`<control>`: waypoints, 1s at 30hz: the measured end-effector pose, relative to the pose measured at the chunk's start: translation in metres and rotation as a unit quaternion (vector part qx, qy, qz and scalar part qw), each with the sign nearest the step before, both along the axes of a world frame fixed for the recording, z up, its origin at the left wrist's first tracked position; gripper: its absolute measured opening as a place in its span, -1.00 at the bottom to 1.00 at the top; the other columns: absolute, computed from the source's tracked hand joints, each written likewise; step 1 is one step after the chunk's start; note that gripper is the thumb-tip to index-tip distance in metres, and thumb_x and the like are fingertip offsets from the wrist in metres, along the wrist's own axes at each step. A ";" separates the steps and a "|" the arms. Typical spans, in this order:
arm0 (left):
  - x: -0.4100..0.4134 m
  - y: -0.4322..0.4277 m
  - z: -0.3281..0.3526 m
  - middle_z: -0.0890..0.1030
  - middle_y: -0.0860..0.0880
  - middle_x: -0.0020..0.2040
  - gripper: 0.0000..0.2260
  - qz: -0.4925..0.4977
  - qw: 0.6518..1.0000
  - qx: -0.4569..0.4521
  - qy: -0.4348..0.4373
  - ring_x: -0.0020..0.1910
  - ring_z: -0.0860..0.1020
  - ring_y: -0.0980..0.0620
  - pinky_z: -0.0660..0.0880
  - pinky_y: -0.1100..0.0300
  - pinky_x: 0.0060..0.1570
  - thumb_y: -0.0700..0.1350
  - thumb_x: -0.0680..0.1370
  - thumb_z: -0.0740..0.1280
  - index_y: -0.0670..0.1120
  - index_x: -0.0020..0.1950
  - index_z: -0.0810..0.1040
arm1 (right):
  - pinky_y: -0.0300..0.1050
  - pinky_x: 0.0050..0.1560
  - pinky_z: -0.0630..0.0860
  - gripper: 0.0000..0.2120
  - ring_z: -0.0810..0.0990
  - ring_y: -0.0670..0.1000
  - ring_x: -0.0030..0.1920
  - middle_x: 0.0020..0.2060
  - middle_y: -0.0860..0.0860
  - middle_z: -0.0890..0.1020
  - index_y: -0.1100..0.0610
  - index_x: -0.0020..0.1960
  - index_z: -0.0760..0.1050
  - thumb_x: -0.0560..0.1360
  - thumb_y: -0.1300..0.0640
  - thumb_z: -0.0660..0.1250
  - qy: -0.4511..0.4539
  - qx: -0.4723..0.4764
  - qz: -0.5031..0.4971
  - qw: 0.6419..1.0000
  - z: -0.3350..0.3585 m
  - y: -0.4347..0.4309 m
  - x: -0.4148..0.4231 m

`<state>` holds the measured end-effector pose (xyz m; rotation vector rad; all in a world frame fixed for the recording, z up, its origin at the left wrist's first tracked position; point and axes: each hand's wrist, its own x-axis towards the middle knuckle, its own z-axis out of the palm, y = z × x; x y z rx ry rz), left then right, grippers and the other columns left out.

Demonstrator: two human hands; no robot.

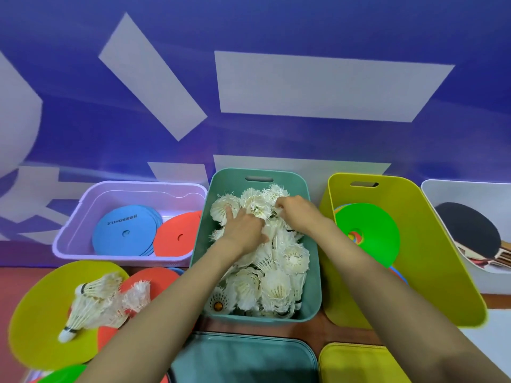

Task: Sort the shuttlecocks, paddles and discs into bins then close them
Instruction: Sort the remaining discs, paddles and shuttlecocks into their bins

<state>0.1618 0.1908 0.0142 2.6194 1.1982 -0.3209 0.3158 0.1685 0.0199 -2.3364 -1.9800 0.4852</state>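
Bare forearms [154, 313] came in from 5 and 7 o'clock, closest to the lens, above a teal lid [243, 357] and a yellow lid [356, 366] lying flat at 6 o'clock. Left hand [243, 228] lay palm down with its fingers nearly straight and loose, the forefinger pressing into the open skirt of one shuttlecock at the 11 o'clock end of the heap; it gripped nothing. Right hand [296, 214], just beside it at 1 o'clock, had its fingers curled, tips sunk among the feathers, and whether they had closed on a shuttlecock could not be told. Under both hands the shuttlecocks [276, 286] filled the teal bin [313, 272] at the centre, a jumbled white pile with frayed feathers, one showing an orange spot inside its cone at the 7 o'clock corner. At 3 o'clock a yellow-green bin [431, 258] held a green disc [370, 230] over other coloured ones. At 9 o'clock a lilac bin [83, 217] held a stack of blue discs [124, 230] and an orange-red disc [174, 236] against its wall. At 8 o'clock several loose shuttlecocks [96, 302] lay on a yellow disc [41, 313], partly over a red disc [154, 277]. At 2 o'clock a black-faced paddle [470, 233] rested in a white bin [448, 189].
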 end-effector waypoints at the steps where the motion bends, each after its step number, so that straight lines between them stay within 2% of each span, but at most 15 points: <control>1: -0.001 0.000 0.001 0.46 -0.08 0.30 -0.63 0.011 1.000 -0.006 -0.027 0.43 0.19 -0.11 -0.10 -0.28 0.41 0.14 0.53 0.28 -0.03 0.25 0.48 | 0.02 0.15 0.45 -0.63 0.46 0.18 0.24 0.27 0.15 0.48 0.08 0.35 0.38 0.55 0.26 0.18 0.008 0.002 0.008 1.000 0.003 -0.002 0.001; 4: -0.013 -0.001 0.008 0.37 -0.01 0.39 -0.54 0.053 0.989 -0.044 -0.131 0.46 0.15 -0.05 -0.12 -0.23 0.40 0.19 0.45 0.36 0.00 0.27 0.46 | -0.01 0.31 0.31 -0.56 0.32 0.12 0.36 0.35 0.09 0.40 0.08 0.41 0.30 0.55 0.16 0.25 0.037 0.040 0.006 0.999 0.017 -0.017 0.003; 7: -0.037 -0.007 0.019 0.41 0.00 0.36 -0.55 0.072 0.973 -0.026 -0.217 0.40 0.26 -0.03 0.07 -0.14 0.43 0.18 0.44 0.38 0.00 0.25 0.47 | -0.04 0.32 0.29 -0.58 0.32 0.09 0.35 0.33 0.07 0.42 0.08 0.39 0.33 0.54 0.12 0.27 0.057 0.077 -0.012 0.995 0.032 -0.043 -0.007; 11: -0.078 -0.030 0.026 0.49 -0.01 0.24 -0.67 0.084 0.934 -0.010 -0.348 0.27 0.39 -0.01 0.29 0.04 0.31 0.01 0.47 0.40 -0.05 0.20 0.51 | -0.08 0.31 0.26 -0.61 0.34 0.07 0.34 0.32 0.04 0.42 0.07 0.38 0.34 0.56 0.11 0.25 0.080 0.117 0.005 0.990 0.050 -0.079 -0.040; 15: -0.129 -0.059 0.027 0.53 -0.01 0.15 -0.74 0.112 0.901 0.051 -0.416 0.17 0.44 0.02 0.28 0.26 0.17 -0.12 0.46 0.42 -0.08 0.14 0.54 | -0.09 0.31 0.29 -0.62 0.37 0.04 0.31 0.29 0.02 0.45 0.07 0.36 0.36 0.56 0.12 0.25 0.115 0.164 0.042 0.979 0.059 -0.108 -0.088; 18: -0.175 -0.070 0.017 0.55 -0.06 0.12 -0.76 0.134 0.896 0.063 -0.419 0.15 0.47 -0.04 0.26 0.32 0.11 -0.16 0.45 0.42 -0.11 0.10 0.56 | -0.09 0.32 0.31 -0.63 0.38 0.03 0.29 0.27 0.02 0.46 0.07 0.35 0.38 0.55 0.13 0.26 0.133 0.180 0.080 0.971 0.057 -0.117 -0.133; 22: -0.238 -0.071 -0.004 0.55 -0.08 0.12 -0.73 0.177 0.917 0.062 -0.352 0.15 0.49 -0.09 0.36 0.13 0.15 -0.18 0.44 0.43 -0.11 0.12 0.55 | -0.17 0.30 0.28 -0.63 0.38 0.03 0.28 0.25 0.04 0.47 0.10 0.35 0.39 0.54 0.17 0.26 0.160 0.178 0.117 0.964 0.048 -0.114 -0.193; 26: -0.285 -0.063 -0.021 0.55 -0.07 0.11 -0.76 0.232 0.919 0.060 -0.313 0.14 0.48 -0.09 0.38 0.10 0.13 -0.18 0.43 0.43 -0.09 0.09 0.57 | -0.10 0.31 0.31 -0.63 0.41 0.06 0.26 0.24 0.06 0.49 0.13 0.34 0.39 0.54 0.18 0.26 0.165 0.182 0.159 0.956 0.030 -0.100 -0.244; 30: -0.317 -0.055 -0.042 0.51 -0.12 0.22 -0.67 0.296 0.918 0.069 -0.254 0.20 0.44 -0.14 0.38 0.03 0.18 -0.19 0.44 0.42 -0.13 0.20 0.54 | -0.05 0.32 0.31 -0.54 0.36 0.09 0.30 0.28 0.07 0.42 0.10 0.39 0.31 0.51 0.17 0.26 0.142 0.099 0.182 0.968 -0.002 -0.082 -0.285</control>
